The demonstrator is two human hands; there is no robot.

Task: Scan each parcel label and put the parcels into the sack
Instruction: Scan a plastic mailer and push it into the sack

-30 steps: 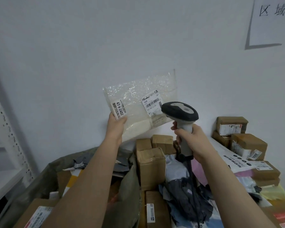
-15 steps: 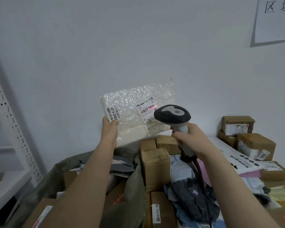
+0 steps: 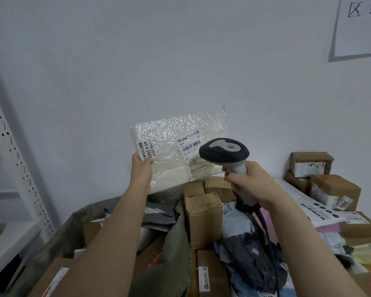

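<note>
My left hand (image 3: 141, 170) holds a clear bubble-wrap parcel (image 3: 176, 138) by its lower left corner, upright in front of the white wall. The parcel carries a white barcode label (image 3: 190, 145) in the middle and a smaller sticker (image 3: 147, 150) near my fingers. My right hand (image 3: 247, 182) grips the handle of a grey and black barcode scanner (image 3: 224, 153), whose head points at the label from just to its right. Below my left arm the olive-green sack (image 3: 176, 243) stands open, with cardboard boxes and grey mailers inside.
A pile of cardboard boxes (image 3: 202, 213) and dark poly mailers (image 3: 251, 249) lies below the scanner. More taped boxes (image 3: 330, 189) and a white mailer (image 3: 308, 206) are stacked at the right. A white perforated shelf upright (image 3: 11, 151) stands on the left.
The red scan line that lay across the barcode label half a second ago is gone. Parcel and scanner sit slightly lower in view than one second ago; both hands keep their hold.
</note>
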